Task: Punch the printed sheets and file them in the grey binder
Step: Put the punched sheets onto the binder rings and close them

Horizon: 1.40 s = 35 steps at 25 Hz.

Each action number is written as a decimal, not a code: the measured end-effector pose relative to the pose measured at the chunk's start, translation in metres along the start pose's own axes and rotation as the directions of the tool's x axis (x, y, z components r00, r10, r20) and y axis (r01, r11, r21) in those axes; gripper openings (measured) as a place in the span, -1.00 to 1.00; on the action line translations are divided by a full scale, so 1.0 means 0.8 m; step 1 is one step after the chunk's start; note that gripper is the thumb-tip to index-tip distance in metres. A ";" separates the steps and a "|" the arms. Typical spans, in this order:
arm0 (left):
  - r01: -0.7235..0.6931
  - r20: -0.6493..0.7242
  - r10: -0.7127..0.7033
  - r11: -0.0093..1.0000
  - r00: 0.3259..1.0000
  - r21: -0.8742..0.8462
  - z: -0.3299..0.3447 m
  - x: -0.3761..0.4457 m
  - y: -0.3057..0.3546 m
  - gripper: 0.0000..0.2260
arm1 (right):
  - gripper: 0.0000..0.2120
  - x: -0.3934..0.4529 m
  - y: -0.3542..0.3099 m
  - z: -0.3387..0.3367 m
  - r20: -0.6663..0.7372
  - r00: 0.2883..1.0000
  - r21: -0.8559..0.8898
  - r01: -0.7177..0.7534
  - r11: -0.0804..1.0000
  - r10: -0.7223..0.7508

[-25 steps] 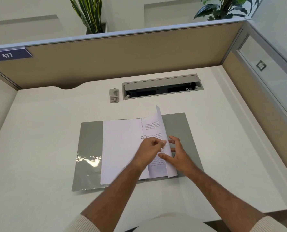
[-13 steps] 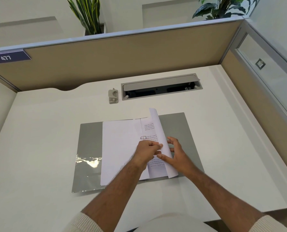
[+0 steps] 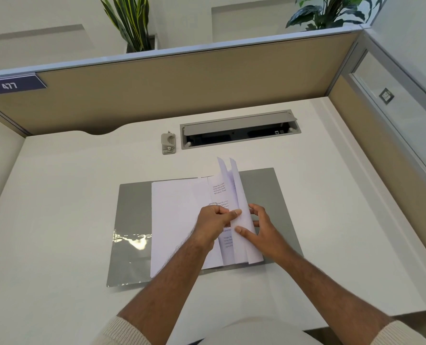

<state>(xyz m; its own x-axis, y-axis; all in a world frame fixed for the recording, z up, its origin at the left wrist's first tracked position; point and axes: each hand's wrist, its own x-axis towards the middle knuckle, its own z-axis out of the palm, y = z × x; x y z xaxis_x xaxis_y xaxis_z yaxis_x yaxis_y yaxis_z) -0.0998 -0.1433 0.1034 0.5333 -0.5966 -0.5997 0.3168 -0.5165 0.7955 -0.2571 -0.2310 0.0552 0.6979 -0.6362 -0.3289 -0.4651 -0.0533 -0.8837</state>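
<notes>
Printed sheets (image 3: 182, 220) already lie in the open grey binder (image 3: 132, 207) (hole punch (image 3: 168, 143) idle at 12 o'clock), left hand (image 3: 213, 220) pinching and right hand (image 3: 261, 227) holding raised pages, so filing looks nearly done.

Open cable tray (image 3: 239, 130), 2 plants (image 3: 132, 23)

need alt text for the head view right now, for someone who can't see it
Seen from above, a person's left hand and right hand pinch printed sheets standing up from an open grey binder lying flat on a white desk. A small hole punch sits behind it, beside an open cable tray.
</notes>
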 end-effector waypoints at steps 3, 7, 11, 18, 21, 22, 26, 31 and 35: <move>-0.098 -0.029 0.099 0.995 0.995 0.036 -0.010 -0.004 0.006 -0.74 | -0.38 -0.001 -0.005 0.000 0.003 1.000 0.028 -0.008 1.000 0.007; -0.229 -0.032 0.234 0.967 0.972 0.110 -0.025 -0.014 0.014 -0.77 | -0.45 -0.001 -0.004 -0.003 0.004 0.999 0.076 -0.048 0.996 0.048; -0.270 -0.059 0.273 0.961 0.960 0.057 -0.049 -0.022 0.021 -0.77 | -0.52 -0.002 -0.008 -0.006 0.010 0.998 0.158 -0.063 0.985 0.063; -0.268 -0.144 0.264 0.963 0.954 -0.011 -0.107 -0.022 0.012 -0.76 | -0.55 -0.006 -0.015 -0.008 0.014 0.998 0.170 -0.065 0.983 0.063; -0.260 -0.137 0.249 0.963 0.959 -0.074 -0.134 -0.020 0.005 -0.69 | -0.55 -0.005 -0.015 -0.008 0.002 0.998 0.175 -0.063 0.983 0.064; -0.260 -0.128 0.249 0.962 0.960 -0.083 -0.144 -0.019 0.003 -0.64 | -0.55 -0.005 -0.015 -0.008 -0.001 0.998 0.176 -0.064 0.982 0.065; -0.239 -0.130 0.228 0.969 0.965 -0.071 -0.175 -0.014 -0.012 -0.53 | -0.56 -0.006 -0.014 -0.008 -0.006 0.997 0.175 -0.071 0.982 0.073; -0.170 -0.192 0.149 0.981 0.970 -0.096 -0.199 -0.003 -0.045 -0.82 | -0.56 -0.005 -0.012 -0.008 0.000 0.997 0.166 -0.070 0.984 0.071; -0.082 -0.214 0.066 0.994 0.975 -0.068 -0.220 0.005 -0.071 -0.92 | -0.56 -0.004 -0.007 -0.008 0.009 0.998 0.174 -0.070 0.982 0.069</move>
<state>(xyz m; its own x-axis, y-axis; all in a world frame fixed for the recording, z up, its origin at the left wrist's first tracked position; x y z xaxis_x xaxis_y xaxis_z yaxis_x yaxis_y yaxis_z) 0.0221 -0.0081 0.0709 0.7086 -0.4839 -0.5136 0.3246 -0.4227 0.8461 -0.2601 -0.2337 0.0636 0.6688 -0.6315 -0.3923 -0.4105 0.1262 -0.9031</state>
